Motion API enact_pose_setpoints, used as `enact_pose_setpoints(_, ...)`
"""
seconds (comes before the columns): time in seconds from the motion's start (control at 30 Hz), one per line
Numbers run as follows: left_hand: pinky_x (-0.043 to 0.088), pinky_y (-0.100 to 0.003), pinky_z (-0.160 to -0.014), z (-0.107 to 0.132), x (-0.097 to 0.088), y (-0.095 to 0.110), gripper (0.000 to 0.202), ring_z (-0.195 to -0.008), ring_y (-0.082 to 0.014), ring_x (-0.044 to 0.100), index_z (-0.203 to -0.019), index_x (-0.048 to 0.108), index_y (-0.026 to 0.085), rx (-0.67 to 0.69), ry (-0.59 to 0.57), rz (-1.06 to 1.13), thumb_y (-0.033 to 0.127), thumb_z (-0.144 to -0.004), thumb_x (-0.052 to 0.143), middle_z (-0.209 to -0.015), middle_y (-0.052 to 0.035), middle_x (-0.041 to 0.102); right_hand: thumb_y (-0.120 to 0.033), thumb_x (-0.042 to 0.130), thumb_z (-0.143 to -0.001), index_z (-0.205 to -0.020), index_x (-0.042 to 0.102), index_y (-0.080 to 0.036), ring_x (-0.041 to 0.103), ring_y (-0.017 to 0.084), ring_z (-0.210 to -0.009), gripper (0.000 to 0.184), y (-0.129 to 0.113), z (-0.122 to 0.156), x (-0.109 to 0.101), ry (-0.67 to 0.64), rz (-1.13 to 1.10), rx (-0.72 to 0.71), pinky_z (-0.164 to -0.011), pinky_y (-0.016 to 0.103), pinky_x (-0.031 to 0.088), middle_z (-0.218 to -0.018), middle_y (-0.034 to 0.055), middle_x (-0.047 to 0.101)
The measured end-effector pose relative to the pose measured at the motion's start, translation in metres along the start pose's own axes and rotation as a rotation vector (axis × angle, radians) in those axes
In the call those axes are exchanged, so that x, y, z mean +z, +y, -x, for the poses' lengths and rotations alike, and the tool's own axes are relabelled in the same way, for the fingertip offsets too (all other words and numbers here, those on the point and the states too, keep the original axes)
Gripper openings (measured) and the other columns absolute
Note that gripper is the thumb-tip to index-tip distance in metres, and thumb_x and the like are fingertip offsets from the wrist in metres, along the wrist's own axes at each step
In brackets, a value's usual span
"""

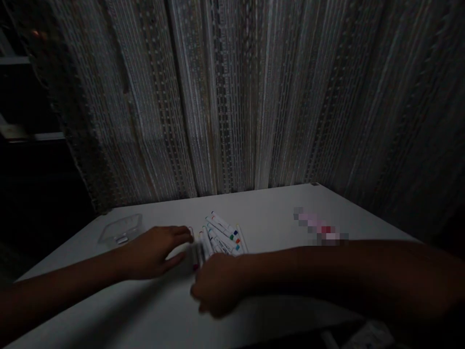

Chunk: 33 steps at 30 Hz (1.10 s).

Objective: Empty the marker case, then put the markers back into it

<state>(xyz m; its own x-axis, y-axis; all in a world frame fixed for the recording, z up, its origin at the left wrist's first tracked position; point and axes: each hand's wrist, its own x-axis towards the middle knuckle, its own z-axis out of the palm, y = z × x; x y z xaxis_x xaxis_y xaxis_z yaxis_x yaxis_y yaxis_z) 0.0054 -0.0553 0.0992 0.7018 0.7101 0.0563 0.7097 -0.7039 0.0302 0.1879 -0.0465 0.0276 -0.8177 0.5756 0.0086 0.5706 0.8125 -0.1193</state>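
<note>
Dimly lit, a white tabletop (276, 212) with a smooth, matte surface is seen from above, and a loose fan of white felt-tip markers (222, 234) is laid out near its middle. Their slim, round plastic barrels are marked with red, green and blue bands. Their long axes are angled across the table, running from upper left to lower right, with the outermost marker set steeper than the rest.

A blurred white marker (198, 254) is held low between the hands, just in front of the fan; its direction cannot be made out. The left hand (154, 252) is kept beside it, with the fingers (179, 233) slightly spread and the thumb held apart from them, so no pinch is shown. The right hand (218, 286) is placed against the same blurred marker, with its fingers (205, 305) curled downward, but whether they are gripping cannot be told.

Further left, a transparent rectangular plastic box (121, 229) is placed on the table. A pixelated pink and red object (317, 225) lies to the right, its form unreadable. Behind the table hangs a curtain of pale, beaded strings (218, 97).
</note>
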Motion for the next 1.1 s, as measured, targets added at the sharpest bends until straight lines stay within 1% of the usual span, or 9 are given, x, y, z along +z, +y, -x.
enact_pose_setpoints(0.03, 0.045, -0.032, -0.085, -0.011, 0.011, -0.005, 0.029, -0.095, -0.0218, 0.06, -0.106, 0.058, 0.024, -0.027, 0.024, -0.012, 0.029, -0.08, 0.046, -0.106, -0.0054, 0.062, -0.035, 0.066, -0.07, -0.078, 0.066, -0.019, 0.061, 0.019, -0.078, 0.018, 0.006, -0.001, -0.006, -0.024, 0.022, -0.016, -0.069, 0.029, 0.045, -0.081, 0.0053, 0.067)
enact_pose_setpoints(0.17, 0.043, -0.033, -0.086, -0.049, 0.071, -0.025, 0.028, -0.096, -0.022, 0.058, -0.103, 0.058, 0.021, -0.18, 0.202, 0.09, 0.028, -0.078, 0.047, -0.106, -0.0066, 0.061, -0.031, 0.047, -0.083, -0.092, 0.063, -0.015, 0.06, 0.021, -0.086, 0.024, 0.049, -0.004, -0.014, 0.271, 0.037, 0.304, -0.07, 0.029, 0.042, -0.091, 0.0101, 0.067)
enact_pose_setpoints(0.2, 0.043, -0.032, -0.086, -0.058, 0.085, -0.029, 0.027, -0.096, -0.0211, 0.058, -0.102, 0.059, 0.021, -0.213, 0.257, 0.151, 0.028, -0.078, 0.048, -0.106, -0.006, 0.061, -0.031, 0.046, -0.083, -0.092, 0.063, -0.016, 0.06, 0.02, -0.085, 0.024, 0.061, -0.003, -0.01, 0.374, 0.001, 0.407, -0.07, 0.028, 0.041, -0.09, 0.0086, 0.066)
enact_pose_setpoints(0.3, 0.043, -0.032, -0.088, -0.081, 0.116, -0.035, 0.025, -0.097, -0.0202, 0.057, -0.097, 0.06, 0.02, -0.279, 0.458, 0.286, 0.029, -0.077, 0.048, -0.102, -0.0058, 0.062, -0.027, 0.04, -0.087, -0.094, 0.06, -0.015, 0.057, 0.019, -0.087, 0.025, 0.089, 0.0, 0.011, 0.496, 0.005, 0.539, -0.073, 0.027, 0.04, -0.094, 0.0095, 0.065)
enact_pose_setpoints(0.47, 0.043, -0.037, -0.089, -0.103, 0.146, -0.048, 0.029, -0.098, -0.0214, 0.056, -0.097, 0.058, 0.016, -0.336, 0.6, 0.311, 0.032, -0.081, 0.04, -0.102, -0.0093, 0.062, -0.022, 0.042, -0.086, -0.092, 0.059, -0.014, 0.055, 0.016, -0.085, 0.02, 0.117, 0.001, 0.047, 0.702, -0.1, 0.608, -0.075, 0.024, 0.037, -0.09, 0.0077, 0.063)
enact_pose_setpoints(0.53, 0.042, -0.038, -0.091, -0.104, 0.154, -0.054, 0.029, -0.1, -0.0218, 0.055, -0.099, 0.058, 0.016, -0.346, 0.62, 0.327, 0.033, -0.081, 0.041, -0.104, -0.0093, 0.061, -0.021, 0.044, -0.084, -0.089, 0.06, -0.015, 0.054, 0.015, -0.081, 0.018, 0.124, 0.001, 0.053, 0.725, -0.162, 0.597, -0.071, 0.023, 0.037, -0.086, 0.0063, 0.063)
enact_pose_setpoints(0.67, 0.041, -0.038, -0.092, -0.099, 0.161, -0.062, 0.029, -0.102, -0.0214, 0.054, -0.1, 0.058, 0.017, -0.331, 0.589, 0.363, 0.034, -0.08, 0.044, -0.106, -0.0084, 0.06, -0.021, 0.043, -0.083, -0.084, 0.061, -0.016, 0.054, 0.014, -0.075, 0.019, 0.133, 0.001, 0.054, 0.651, -0.258, 0.654, -0.064, 0.023, 0.035, -0.082, 0.0051, 0.063)
enact_pose_setpoints(0.9, 0.037, -0.041, -0.096, -0.096, 0.156, -0.057, 0.034, -0.108, -0.024, 0.052, -0.103, 0.06, 0.018, -0.323, 0.49, 0.343, 0.039, -0.079, 0.049, -0.113, -0.0095, 0.059, -0.028, 0.048, -0.082, -0.098, 0.06, -0.015, 0.055, 0.015, -0.079, 0.024, 0.133, 0.0, 0.057, 0.496, -0.279, 0.683, -0.068, 0.024, 0.036, -0.089, 0.0063, 0.062)
enact_pose_setpoints(1.1, 0.038, -0.039, -0.095, -0.095, 0.152, -0.052, 0.03, -0.107, -0.0228, 0.054, -0.103, 0.062, 0.021, -0.284, 0.398, 0.366, 0.035, -0.08, 0.049, -0.119, -0.0078, 0.058, -0.025, 0.045, -0.084, -0.113, 0.057, -0.022, 0.05, 0.017, -0.095, 0.032, 0.129, -0.002, 0.057, 0.435, -0.204, 0.486, -0.08, 0.027, 0.035, -0.104, 0.0069, 0.056)
